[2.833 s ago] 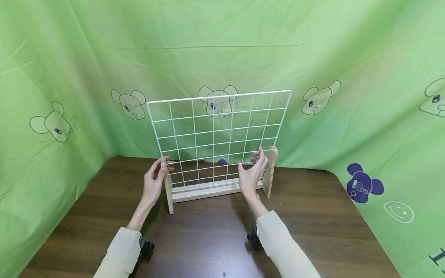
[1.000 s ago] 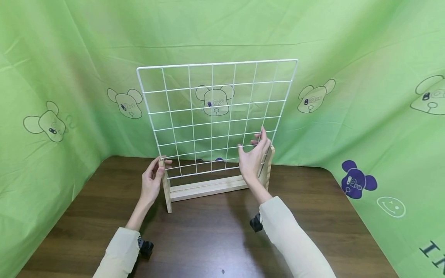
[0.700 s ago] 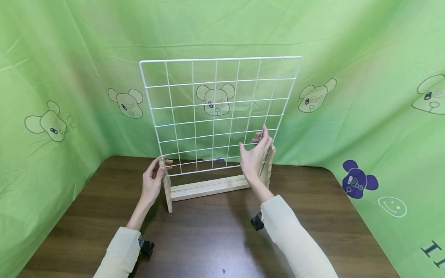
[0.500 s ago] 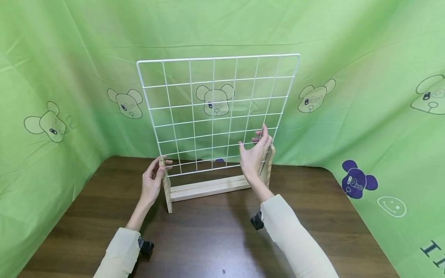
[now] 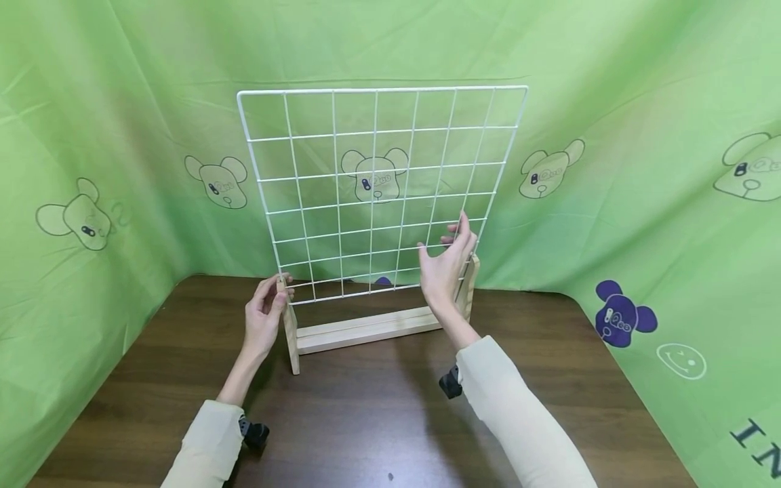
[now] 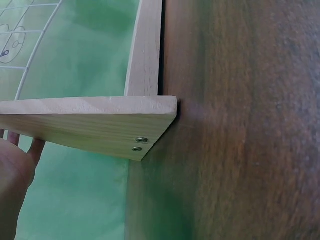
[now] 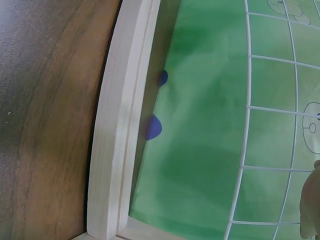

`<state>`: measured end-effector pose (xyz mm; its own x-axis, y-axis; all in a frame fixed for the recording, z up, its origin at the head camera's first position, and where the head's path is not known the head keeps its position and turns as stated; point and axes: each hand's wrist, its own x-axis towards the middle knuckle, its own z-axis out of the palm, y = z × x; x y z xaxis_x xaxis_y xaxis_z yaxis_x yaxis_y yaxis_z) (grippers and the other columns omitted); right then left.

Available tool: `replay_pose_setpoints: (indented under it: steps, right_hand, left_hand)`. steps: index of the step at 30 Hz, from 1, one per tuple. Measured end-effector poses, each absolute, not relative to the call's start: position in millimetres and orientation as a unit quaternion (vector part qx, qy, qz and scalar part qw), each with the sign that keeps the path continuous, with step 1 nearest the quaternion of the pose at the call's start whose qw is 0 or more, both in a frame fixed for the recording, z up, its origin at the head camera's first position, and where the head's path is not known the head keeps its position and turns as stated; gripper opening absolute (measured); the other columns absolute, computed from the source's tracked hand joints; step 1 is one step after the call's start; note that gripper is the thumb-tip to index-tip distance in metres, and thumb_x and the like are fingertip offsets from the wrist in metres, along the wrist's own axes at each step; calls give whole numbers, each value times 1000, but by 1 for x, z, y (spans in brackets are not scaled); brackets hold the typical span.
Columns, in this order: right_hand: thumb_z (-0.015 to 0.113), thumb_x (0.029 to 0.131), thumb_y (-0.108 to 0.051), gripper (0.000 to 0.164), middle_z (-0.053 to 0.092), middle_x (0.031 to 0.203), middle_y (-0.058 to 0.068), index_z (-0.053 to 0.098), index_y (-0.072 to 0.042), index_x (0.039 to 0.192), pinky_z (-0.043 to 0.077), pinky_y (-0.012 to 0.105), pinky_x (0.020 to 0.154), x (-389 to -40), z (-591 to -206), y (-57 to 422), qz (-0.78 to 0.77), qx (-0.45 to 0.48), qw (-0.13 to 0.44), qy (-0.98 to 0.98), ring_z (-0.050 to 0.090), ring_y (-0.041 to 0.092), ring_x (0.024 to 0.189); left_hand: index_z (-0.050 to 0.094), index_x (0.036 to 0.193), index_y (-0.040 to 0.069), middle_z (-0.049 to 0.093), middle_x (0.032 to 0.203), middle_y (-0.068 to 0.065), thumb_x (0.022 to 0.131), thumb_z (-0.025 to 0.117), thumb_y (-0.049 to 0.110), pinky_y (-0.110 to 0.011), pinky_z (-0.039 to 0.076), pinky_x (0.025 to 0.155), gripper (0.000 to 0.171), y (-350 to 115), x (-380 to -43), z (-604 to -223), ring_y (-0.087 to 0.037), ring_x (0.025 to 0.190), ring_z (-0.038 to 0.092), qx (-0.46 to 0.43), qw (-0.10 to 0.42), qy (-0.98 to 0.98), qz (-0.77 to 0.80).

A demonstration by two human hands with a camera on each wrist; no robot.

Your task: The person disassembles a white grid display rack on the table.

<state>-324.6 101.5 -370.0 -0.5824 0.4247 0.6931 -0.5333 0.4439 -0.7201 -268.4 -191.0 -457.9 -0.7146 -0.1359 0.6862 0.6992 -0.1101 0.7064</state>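
A white wire grid panel (image 5: 371, 202) stands upright between the two side posts of a wooden stand (image 5: 369, 329). My right hand (image 5: 444, 274) grips the panel near its lower right part, the fingers reaching through the mesh. At the left, my left hand (image 5: 262, 315) holds the top of the stand's left post, its fingertips hidden behind the wood. The panel's bottom wire hangs above the grooved crossbar, with a wide gap below it in the right wrist view. Two screws (image 6: 141, 140) show on the post's outer face in the left wrist view.
The stand rests on a brown wooden table (image 5: 360, 420) towards the back edge. Green fabric (image 5: 390, 41) printed with cartoon mouse heads hangs behind and along both sides. A dark wrist camera (image 5: 450, 383) sits at the right sleeve cuff.
The grid panel has risen out of the crossbar's groove, with my right hand moving up along with it. My left hand has stayed on the left post, and the stand has kept its place.
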Motion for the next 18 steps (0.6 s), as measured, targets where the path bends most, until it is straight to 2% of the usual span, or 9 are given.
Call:
replay_pose_setpoints:
  steps: [4,10,12,14,18]
  right_hand:
    - [77,72,12,91,41,121,10,29,-7,147,45,29,90,-325,-366,102,527,38,454,-717,49,28,102]
    - [76,72,13,91,41,121,9,29,-8,147,46,34,90,-326,-361,101,538,34,447,-714,48,26,101]
    - [76,72,13,91,41,121,9,29,-7,147,47,36,90,-326,-358,101,539,33,445,-714,48,28,101]
    - [75,72,13,91,40,121,10,29,-7,147,46,35,90,-326,-355,101,538,34,443,-716,48,29,102]
    - [75,72,13,90,40,121,11,28,-6,147,46,32,90,-325,-351,102,534,39,440,-720,48,31,103]
  left_hand:
    - [49,127,-17,58,115,-9,97,54,0,-25,51,89,34,-190,-269,-458,-14,95,64,-220,299,-607,-703]
    - [48,126,-20,54,107,-27,95,48,-13,-24,51,88,32,-190,-266,-455,-19,93,64,-211,300,-616,-698]
    - [47,125,-22,54,106,-29,93,46,-17,-24,51,88,32,-189,-263,-452,-18,93,64,-213,298,-618,-695]
    - [46,125,-23,56,105,-26,93,46,-18,-24,51,87,32,-188,-259,-446,-16,92,64,-217,298,-620,-693]
    - [45,125,-21,63,102,-11,92,46,-18,-24,51,82,33,-186,-252,-437,-12,90,63,-223,297,-624,-688]
